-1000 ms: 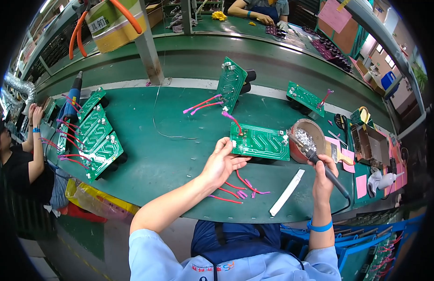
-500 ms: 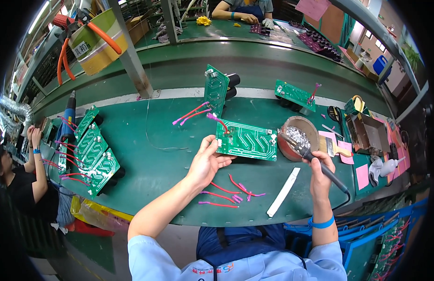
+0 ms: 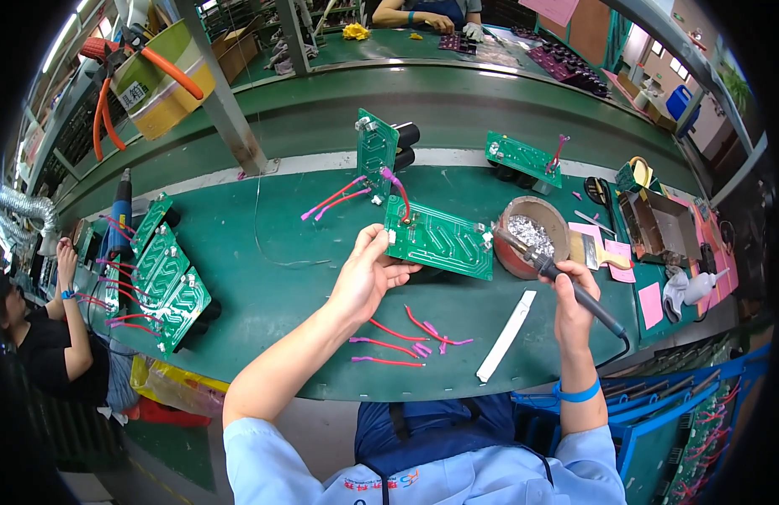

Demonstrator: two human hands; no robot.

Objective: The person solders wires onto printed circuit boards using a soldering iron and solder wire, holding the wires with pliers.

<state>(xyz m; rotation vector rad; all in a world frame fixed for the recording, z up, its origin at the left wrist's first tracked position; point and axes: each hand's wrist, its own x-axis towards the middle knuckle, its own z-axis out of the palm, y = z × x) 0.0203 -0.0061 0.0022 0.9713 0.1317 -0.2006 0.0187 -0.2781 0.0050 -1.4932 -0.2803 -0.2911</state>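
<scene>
My left hand grips the left edge of a green circuit board, which I hold tilted above the bench. A red wire with a purple end stands up from the board's upper left corner. In my right hand is a soldering iron, its tip pointing up and left at the rim of a round pot with silvery solder scraps inside. Several loose red wires lie on the bench below the board. A white strip rests to their right.
Another board stands upright behind mine, and one more lies at the back right. Several wired boards are at the left. A brush and a cardboard box are on the right. Co-workers sit across and at the far left.
The view has shifted slightly. The held board now tilts more, its right end lower, and its red wire stands more upright. Both hands keep their grips; the iron stays by the pot.
</scene>
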